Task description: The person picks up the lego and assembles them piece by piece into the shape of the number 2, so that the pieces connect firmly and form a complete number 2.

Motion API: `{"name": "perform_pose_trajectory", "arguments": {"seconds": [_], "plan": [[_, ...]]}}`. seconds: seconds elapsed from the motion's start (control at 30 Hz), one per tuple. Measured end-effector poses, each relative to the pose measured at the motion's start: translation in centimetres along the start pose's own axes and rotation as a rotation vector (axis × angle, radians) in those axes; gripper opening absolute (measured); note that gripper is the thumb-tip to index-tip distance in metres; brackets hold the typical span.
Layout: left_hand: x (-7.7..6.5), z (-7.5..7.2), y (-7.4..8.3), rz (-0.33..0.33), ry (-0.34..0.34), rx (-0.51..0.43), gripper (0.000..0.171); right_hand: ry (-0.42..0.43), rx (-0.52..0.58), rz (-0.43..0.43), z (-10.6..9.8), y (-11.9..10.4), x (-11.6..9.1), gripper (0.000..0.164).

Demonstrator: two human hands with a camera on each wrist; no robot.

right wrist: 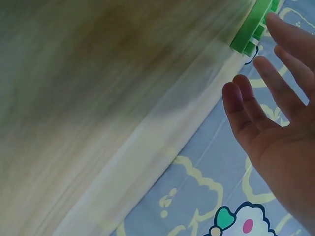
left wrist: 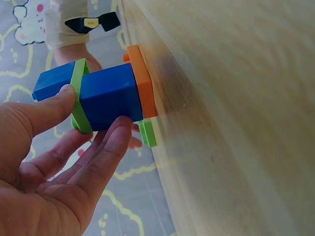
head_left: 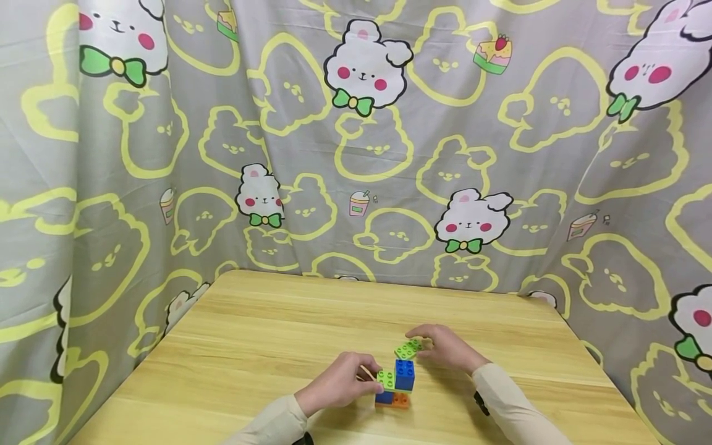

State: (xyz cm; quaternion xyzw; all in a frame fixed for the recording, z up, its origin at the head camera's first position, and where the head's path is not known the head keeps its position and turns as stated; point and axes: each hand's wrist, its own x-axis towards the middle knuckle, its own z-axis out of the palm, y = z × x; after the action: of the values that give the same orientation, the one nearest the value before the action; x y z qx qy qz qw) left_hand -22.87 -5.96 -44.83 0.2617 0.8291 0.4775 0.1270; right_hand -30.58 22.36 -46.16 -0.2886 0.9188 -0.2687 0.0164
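Observation:
A small stack of building bricks stands on the table in the head view. It has an orange plate (head_left: 400,402) at the bottom, a blue brick (left wrist: 110,96) on that, then a green plate (head_left: 385,378) and an upper blue brick (head_left: 405,374) on its right part. My left hand (head_left: 346,380) holds the stack from the left, thumb on the green plate's edge and fingertips at the lower blue brick. Behind the stack lies a loose green studded plate (head_left: 407,350). My right hand (head_left: 445,347) is beside it, fingers spread and loosely bent, gripping nothing.
The wooden table (head_left: 267,334) extends around the bricks. A grey curtain (head_left: 311,136) with cartoon prints surrounds its back and sides. The right wrist view shows the table's edge close to the loose plate.

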Motion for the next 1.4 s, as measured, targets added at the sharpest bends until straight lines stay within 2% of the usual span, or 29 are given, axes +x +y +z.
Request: {"name": "perform_pose_trajectory", "arguments": {"seconds": [0.33,0.7,1.0,1.4], "plan": [[0.0,0.1,0.0,0.0,0.004,-0.005,0.017,-0.021,-0.028,0.014,0.4,0.2,0.0,0.039],[0.0,0.1,-0.1,-0.007,0.007,-0.007,0.018,-0.046,-0.011,0.02,0.5,-0.1,0.0,0.033],[0.0,0.2,-0.1,-0.018,0.007,0.002,0.02,-0.025,0.019,0.003,0.5,0.3,-0.4,0.031],[0.0,0.4,-0.2,-0.006,0.001,0.029,0.023,0.026,0.047,0.046,0.2,-0.7,-1.2,0.03]]}}
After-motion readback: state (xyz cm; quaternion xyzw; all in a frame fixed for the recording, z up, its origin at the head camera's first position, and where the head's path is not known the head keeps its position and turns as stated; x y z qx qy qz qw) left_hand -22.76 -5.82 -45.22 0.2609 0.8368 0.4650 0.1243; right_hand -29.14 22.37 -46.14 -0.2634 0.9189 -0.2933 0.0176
